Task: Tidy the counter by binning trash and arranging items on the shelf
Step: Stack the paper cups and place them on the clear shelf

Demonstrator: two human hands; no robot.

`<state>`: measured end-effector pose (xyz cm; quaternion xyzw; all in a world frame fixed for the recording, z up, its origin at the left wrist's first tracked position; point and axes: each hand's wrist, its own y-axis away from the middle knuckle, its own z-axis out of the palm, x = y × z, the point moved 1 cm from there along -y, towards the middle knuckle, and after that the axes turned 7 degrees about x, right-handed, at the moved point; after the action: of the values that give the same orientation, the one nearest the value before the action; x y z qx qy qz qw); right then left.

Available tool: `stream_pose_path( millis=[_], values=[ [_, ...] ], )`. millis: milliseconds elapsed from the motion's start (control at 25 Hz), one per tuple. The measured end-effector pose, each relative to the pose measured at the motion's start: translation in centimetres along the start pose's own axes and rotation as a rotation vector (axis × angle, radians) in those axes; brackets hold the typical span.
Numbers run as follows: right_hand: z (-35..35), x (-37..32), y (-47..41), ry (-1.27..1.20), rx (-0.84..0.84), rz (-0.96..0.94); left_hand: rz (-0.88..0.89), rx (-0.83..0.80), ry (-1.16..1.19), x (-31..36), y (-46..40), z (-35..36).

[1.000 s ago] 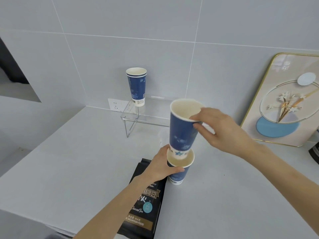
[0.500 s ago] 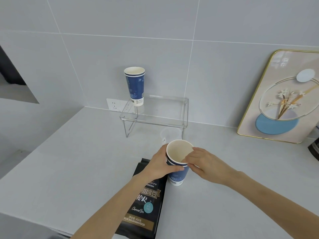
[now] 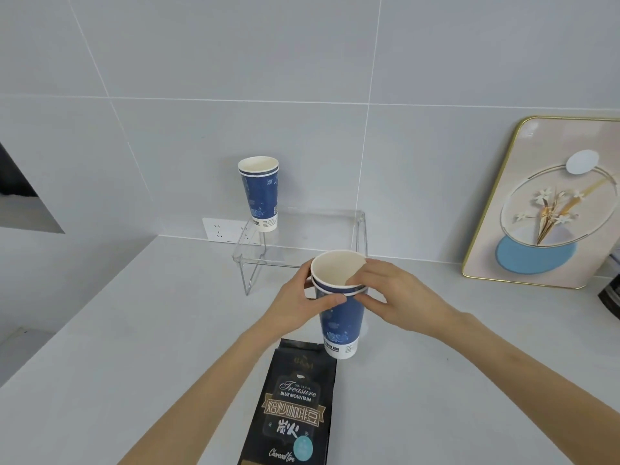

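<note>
Two blue paper cups nested into one stack are held between both hands above the grey counter. My left hand wraps the stack's left side just under the rim. My right hand grips the right side, with a finger over the rim. The stack's base hangs near the top of a black coffee bean bag lying flat on the counter. Another stack of blue cups stands upright at the left end of a clear acrylic shelf against the wall.
A gold-framed picture leans on the tiled wall at the right. A white wall socket sits behind the shelf's left leg. A dark object shows at the right edge. The counter's left edge runs diagonally.
My right hand pushed the upper cup down into the lower cup, nesting them. Both hands have since raised the nested stack off the counter, toward the shelf.
</note>
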<state>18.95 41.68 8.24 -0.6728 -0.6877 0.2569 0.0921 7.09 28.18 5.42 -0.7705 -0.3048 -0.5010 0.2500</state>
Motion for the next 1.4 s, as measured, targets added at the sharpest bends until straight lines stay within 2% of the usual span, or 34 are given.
stream_pose_path(
  millis=[240, 480, 920, 1400],
  values=[
    [-0.6, -0.3, -5.9, -0.001, 0.076, 0.080, 0.037, 0.020, -0.044, 1.1, -3.9, -4.6],
    [0.1, 0.3, -12.0, 0.050, 0.138, 0.153, 0.095, 0.141, -0.067, 1.9, -9.1, -7.3],
    [4.5, 5.0, -20.7, 0.098, 0.097, 0.338, 0.003, 0.146, -0.072, -3.1, -17.5, -6.3],
    [6.4, 7.3, -23.3, 0.080, 0.156, 0.327, 0.060, 0.127, 0.005, -4.0, -20.7, -6.2]
  ],
)
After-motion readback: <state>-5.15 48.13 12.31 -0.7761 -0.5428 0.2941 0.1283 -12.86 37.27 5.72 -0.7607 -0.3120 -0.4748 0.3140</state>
